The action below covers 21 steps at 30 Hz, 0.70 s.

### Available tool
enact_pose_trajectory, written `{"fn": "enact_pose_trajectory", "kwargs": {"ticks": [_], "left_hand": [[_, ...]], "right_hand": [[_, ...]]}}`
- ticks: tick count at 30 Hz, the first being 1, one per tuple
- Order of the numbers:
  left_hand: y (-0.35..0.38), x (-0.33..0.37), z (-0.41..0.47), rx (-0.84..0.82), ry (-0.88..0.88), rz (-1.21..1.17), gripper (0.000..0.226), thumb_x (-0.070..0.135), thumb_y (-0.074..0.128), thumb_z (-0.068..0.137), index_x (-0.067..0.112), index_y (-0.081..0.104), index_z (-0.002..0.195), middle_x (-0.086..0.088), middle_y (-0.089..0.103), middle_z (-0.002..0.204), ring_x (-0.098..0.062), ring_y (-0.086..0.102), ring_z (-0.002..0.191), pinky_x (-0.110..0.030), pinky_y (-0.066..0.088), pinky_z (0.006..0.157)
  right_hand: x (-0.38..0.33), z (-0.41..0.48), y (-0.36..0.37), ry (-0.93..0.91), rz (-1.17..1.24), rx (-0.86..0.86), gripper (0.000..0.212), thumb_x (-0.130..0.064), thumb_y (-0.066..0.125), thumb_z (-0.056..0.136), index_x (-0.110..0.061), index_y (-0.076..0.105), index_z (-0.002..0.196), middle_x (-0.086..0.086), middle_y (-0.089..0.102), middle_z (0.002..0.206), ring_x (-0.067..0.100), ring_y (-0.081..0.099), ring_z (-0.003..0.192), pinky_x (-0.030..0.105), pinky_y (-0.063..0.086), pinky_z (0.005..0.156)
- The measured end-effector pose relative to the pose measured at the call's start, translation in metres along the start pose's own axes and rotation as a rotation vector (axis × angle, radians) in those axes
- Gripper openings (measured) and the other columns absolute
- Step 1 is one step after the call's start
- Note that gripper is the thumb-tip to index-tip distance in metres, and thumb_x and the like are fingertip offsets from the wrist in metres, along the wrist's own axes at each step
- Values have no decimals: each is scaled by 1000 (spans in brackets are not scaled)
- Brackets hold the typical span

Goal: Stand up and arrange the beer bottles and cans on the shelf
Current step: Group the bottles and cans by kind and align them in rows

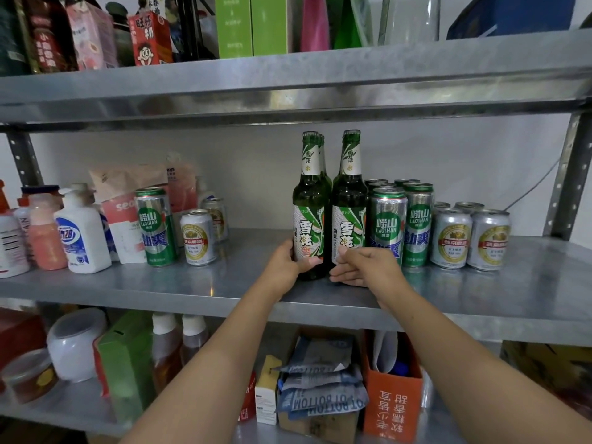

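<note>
Head view: both hands work at the feet of two upright beer bottles on the middle shelf (pixel 224 283).

The left bottle (pixel 309 219) and right bottle (pixel 349 219) stand side by side, touching, long axes vertical, straight ahead of the person. The neck of a third bottle (pixel 322 149) shows just behind the left one. The left hand (pixel 288 261) grips the left bottle low down, thumb across the label. The right hand (pixel 362 267) lays near-straight fingers across the right bottle's foot, thumb against the label, pressing rather than clasping. Both forearms reach up and in, wrists close together. Tall green cans (pixel 387 219) stand just right of the bottles, then short silver cans (pixel 451 238). Likely next are the stray cans (pixel 197 237) well to the left, nearer the left hand.
</note>
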<state>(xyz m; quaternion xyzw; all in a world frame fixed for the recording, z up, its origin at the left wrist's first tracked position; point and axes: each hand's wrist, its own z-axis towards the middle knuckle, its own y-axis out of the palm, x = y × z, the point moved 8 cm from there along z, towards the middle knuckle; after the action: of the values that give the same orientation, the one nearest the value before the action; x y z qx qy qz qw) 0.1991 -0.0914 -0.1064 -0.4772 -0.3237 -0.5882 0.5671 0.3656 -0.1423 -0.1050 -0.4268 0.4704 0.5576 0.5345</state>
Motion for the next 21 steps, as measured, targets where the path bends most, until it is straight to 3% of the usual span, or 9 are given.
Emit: {"fn": "enact_pose_trajectory", "kwargs": {"ticks": [3, 5, 10, 12, 16, 21], "left_hand": [[3, 2, 0, -10, 0, 50, 62, 9, 69, 88, 15, 33, 138, 5, 54, 128, -3, 54, 106, -6, 46, 73], [4, 1, 1, -14, -19, 87, 70, 12, 69, 89, 13, 23, 142, 4, 51, 132, -7, 49, 113, -12, 43, 83], [0, -3, 2, 44, -39, 118, 64, 18, 78, 81, 15, 36, 130, 7, 53, 117, -9, 52, 105, -17, 43, 80], [-1, -4, 2, 49, -32, 113, 62, 19, 79, 80, 16, 40, 128, 7, 54, 116, -9, 52, 106, -22, 43, 85], [2, -4, 3, 15, -15, 69, 59, 15, 76, 82, 14, 42, 129, 6, 58, 117, -5, 56, 101, -17, 44, 83], [3, -8, 7, -4, -21, 63, 53, 16, 76, 83, 20, 41, 122, 7, 59, 118, 0, 57, 101, -23, 46, 89]], "right_hand": [[0, 1, 0, 4, 1, 2, 26, -25, 65, 92, 1, 68, 88, 19, 74, 78, 31, 74, 71, 27, 58, 61], [0, 1, 0, 2, -7, 4, 26, -26, 65, 91, -1, 68, 86, 19, 74, 78, 31, 74, 72, 27, 58, 61], [2, 1, -1, 7, -4, 8, 28, -29, 66, 91, -2, 68, 85, 20, 74, 79, 32, 74, 74, 29, 58, 63], [2, 1, -3, 7, 4, 31, 30, -30, 67, 90, -1, 68, 85, 20, 74, 78, 33, 74, 73, 30, 59, 63], [1, 2, -7, 3, 10, 64, 33, -34, 68, 89, -2, 68, 82, 20, 74, 77, 33, 73, 73, 37, 61, 71], [1, 1, -8, -2, 14, 67, 33, -34, 67, 90, -1, 67, 82, 21, 73, 77, 34, 73, 72, 36, 61, 70]]}}
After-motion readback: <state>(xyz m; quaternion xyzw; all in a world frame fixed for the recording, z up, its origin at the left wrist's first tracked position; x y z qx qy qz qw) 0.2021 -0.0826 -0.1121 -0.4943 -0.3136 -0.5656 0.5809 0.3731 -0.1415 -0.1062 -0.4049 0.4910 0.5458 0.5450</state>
